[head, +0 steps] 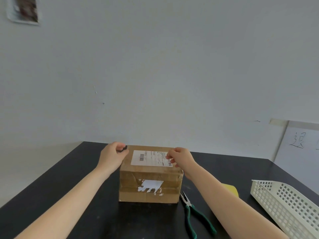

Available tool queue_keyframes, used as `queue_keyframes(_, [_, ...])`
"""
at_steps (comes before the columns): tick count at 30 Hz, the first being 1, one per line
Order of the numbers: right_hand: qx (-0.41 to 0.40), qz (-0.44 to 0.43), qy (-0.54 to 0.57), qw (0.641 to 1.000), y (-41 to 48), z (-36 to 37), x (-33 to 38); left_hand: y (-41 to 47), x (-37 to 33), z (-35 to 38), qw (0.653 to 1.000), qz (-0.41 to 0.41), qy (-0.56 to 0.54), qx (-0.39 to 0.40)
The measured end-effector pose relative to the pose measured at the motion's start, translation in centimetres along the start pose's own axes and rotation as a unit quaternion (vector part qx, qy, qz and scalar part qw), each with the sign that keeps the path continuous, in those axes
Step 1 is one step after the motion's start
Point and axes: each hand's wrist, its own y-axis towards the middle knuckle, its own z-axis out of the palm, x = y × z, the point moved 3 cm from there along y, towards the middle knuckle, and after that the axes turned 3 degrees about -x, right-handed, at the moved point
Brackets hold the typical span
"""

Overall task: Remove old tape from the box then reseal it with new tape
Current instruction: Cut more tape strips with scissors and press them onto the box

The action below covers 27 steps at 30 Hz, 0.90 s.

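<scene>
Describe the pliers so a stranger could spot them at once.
Start at the cardboard box in the middle of the black table. Just off its near right corner lie the pliers, under the right forearm. They are the only metal tool there, with long thin jaws and green handles, unlike the white basket further right.

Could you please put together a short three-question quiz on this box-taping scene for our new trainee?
1. True or false: the shipping label lies on the top face of the cardboard box.
2. Which tool lies on the black table just right of the box? A) scissors B) green-handled pliers C) hammer
3. Where do the left hand and the right hand sit on the box?

Key
1. True.
2. B.
3. At the top far corners: the left hand at the left one, closed on something small and dark; the right hand at the right one, fingers pinched at the label's edge.
</scene>
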Motion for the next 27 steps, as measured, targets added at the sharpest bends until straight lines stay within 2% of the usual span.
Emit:
queue_keyframes(3, [-0.015, -0.014, -0.044, 0.999, 0.1, 0.4, -0.3, 0.2, 2.0, 0.4, 0.994, -0.095, -0.007, 0.045])
queue_keyframes(7, [0.002, -0.036, -0.096, 0.995, -0.1, 1.2, -0.6, 0.2, 3.3, 1.4, 0.987, -0.137, -0.019, 0.076])
queue_keyframes(21, [-0.011, -0.025, -0.085, 0.996, 1.0, 1.8, -1.9, 1.2, 3.6, 1.8, 0.984, -0.171, 0.028, 0.038])
queue_keyframes(27, [-0.004, -0.038, -0.099, 0.994, 2.6, 2.1, -1.7, 1.5, 3.6, 0.8, 0.980, -0.175, 0.077, 0.056])
